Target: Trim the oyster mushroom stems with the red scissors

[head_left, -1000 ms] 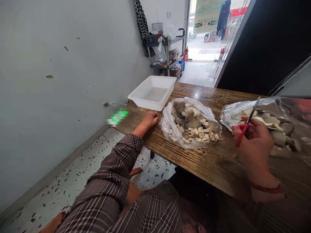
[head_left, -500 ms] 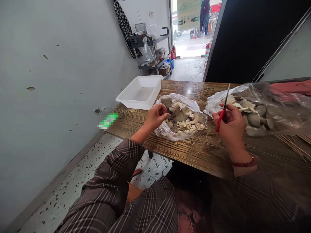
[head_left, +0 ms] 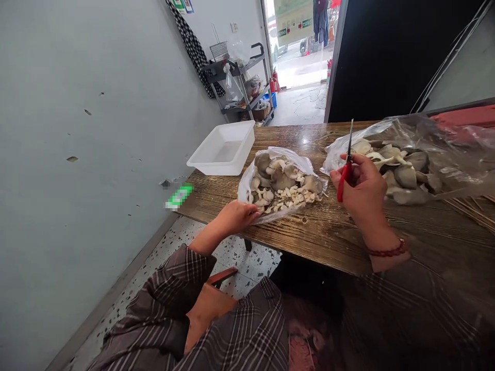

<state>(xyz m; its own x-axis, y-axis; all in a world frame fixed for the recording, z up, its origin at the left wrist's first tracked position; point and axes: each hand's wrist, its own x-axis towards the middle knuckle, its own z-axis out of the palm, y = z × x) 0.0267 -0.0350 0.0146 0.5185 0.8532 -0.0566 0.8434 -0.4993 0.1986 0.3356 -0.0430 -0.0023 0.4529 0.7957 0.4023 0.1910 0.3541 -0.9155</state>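
Note:
My left hand [head_left: 240, 215] pinches the lower left edge of a clear plastic bag [head_left: 244, 189]. Whole grey mushrooms [head_left: 281, 178] lie in this bag, with small cut pale pieces [head_left: 296, 197] along its near side. My right hand [head_left: 363, 188] is closed around red-handled scissors [head_left: 343, 181], their blades pointing up and away. Just beyond that hand, a second, larger clear bag [head_left: 452, 165] holds more grey mushrooms [head_left: 406, 176].
A white plastic tub [head_left: 216, 168] stands at the table's far left corner. Thin wooden sticks [head_left: 469, 211] lie at the right on the wooden table [head_left: 286, 232]. A red item [head_left: 467, 117] is at the back right. Beyond stands a grey shelf cart [head_left: 247, 77].
My left hand has moved down and left from above the mushrooms to the bag's near edge, and that edge is spread wider. My right hand still holds the scissors.

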